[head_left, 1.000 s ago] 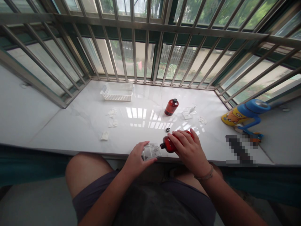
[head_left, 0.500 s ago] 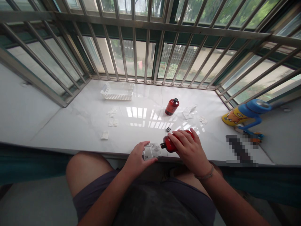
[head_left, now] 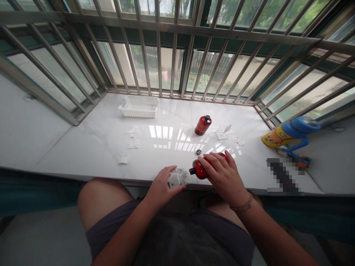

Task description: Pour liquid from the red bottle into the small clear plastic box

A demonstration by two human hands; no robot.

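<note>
My right hand (head_left: 223,175) grips a red bottle (head_left: 199,170) tipped on its side, its open neck pointing left. My left hand (head_left: 162,186) holds a small clear plastic pouch (head_left: 179,177) right at the bottle's mouth, near the front edge of the white marble sill (head_left: 97,147). A small black cap (head_left: 198,152) lies on the sill just beyond the bottle. A second red bottle (head_left: 202,125) with a black cap stands upright farther back.
A white plastic basket (head_left: 138,107) sits at the back left. Several small clear pouches (head_left: 132,138) lie left of centre, and more clear pouches (head_left: 224,131) lie to the right. A blue and yellow toy (head_left: 291,135) rests at the right. Metal window bars (head_left: 172,55) close off the back.
</note>
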